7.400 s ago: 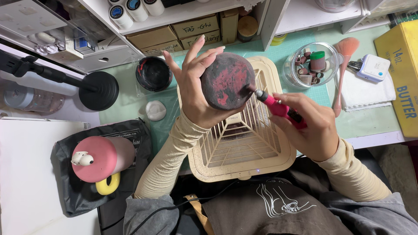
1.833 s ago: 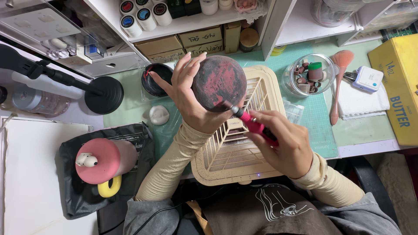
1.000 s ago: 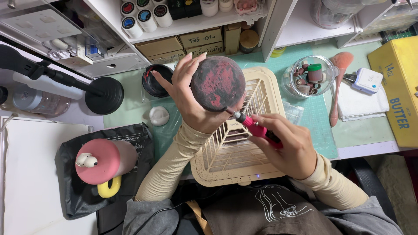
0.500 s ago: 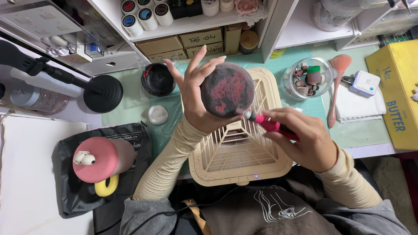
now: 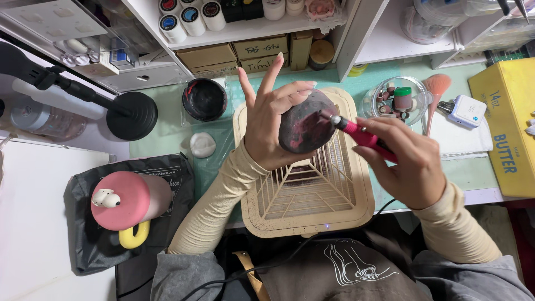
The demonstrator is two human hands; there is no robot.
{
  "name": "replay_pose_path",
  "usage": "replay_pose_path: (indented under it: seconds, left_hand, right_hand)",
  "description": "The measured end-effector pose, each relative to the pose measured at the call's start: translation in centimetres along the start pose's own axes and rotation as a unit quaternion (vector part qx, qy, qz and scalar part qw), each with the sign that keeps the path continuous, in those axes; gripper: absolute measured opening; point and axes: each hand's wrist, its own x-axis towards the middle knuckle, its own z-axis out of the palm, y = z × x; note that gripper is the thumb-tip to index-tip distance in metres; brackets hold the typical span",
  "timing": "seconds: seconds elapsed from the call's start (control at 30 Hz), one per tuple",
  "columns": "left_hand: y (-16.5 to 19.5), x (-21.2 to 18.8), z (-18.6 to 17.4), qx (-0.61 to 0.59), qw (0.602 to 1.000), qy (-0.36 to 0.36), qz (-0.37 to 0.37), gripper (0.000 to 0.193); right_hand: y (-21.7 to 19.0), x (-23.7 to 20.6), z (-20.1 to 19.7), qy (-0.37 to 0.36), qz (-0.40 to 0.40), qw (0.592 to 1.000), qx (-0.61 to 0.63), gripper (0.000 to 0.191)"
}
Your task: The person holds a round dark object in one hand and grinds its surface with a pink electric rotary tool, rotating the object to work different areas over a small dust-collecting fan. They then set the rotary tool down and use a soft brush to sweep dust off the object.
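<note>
The left hand [image 5: 273, 125] is closed around a dark round lid [image 5: 306, 122], streaked pink and red. The thumb and lower fingers cup its left edge, while two fingers stand straight up toward 12 o'clock. The lid sits just above the centre of the view, tilted so its face turns to 3 o'clock, held over the upper half of the beige slatted tray [image 5: 306, 195].

The right hand [image 5: 409, 164] grips a pink rotary tool [image 5: 365, 136] like a pen. Its metal tip points to 10 o'clock and touches the lid's right rim. A black cord [image 5: 290, 259] runs from below the tray toward the person's lap at 6 o'clock.

At 10 o'clock from the lid a black bowl [image 5: 204, 99] with red smears stands on the green mat [image 5: 167, 139]. Just below the bowl lies a small white lump [image 5: 202, 144]. A black stand base [image 5: 132, 115] sits at 9 o'clock from the bowl.

At 2 o'clock from the lid a clear glass bowl [image 5: 415, 92] holds small bits and a green-capped piece. Beside it at 3 o'clock lies a pink brush [image 5: 434, 92], and further on a small white device [image 5: 467, 111]. A yellow box [image 5: 507, 128] fills the far right edge.

At 8 o'clock from the lid a pink mug [image 5: 131, 200] with a yellow handle rests on a black bag [image 5: 89, 245]
</note>
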Motion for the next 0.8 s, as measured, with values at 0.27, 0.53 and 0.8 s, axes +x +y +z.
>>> replay_pose_path:
  seconds: [0.27, 0.53, 0.8]
  left_hand:
    - [0.46, -0.02, 0.04, 0.021, 1.000, -0.010, 0.013, 0.080]
    - [0.76, 0.05, -0.03, 0.046, 0.999, -0.017, 0.019, 0.070]
    - [0.84, 0.10, -0.08, 0.038, 0.999, -0.005, 0.019, 0.068]
  right_hand:
    - [-0.11, 0.06, 0.81, 0.038, -0.014, 0.999, -0.023, 0.042]
    - [-0.38, 0.43, 0.84, 0.043, -0.022, 0.998, -0.035, 0.042]
    - [-0.37, 0.36, 1.08, 0.021, -0.011, 1.000, 0.005, 0.039]
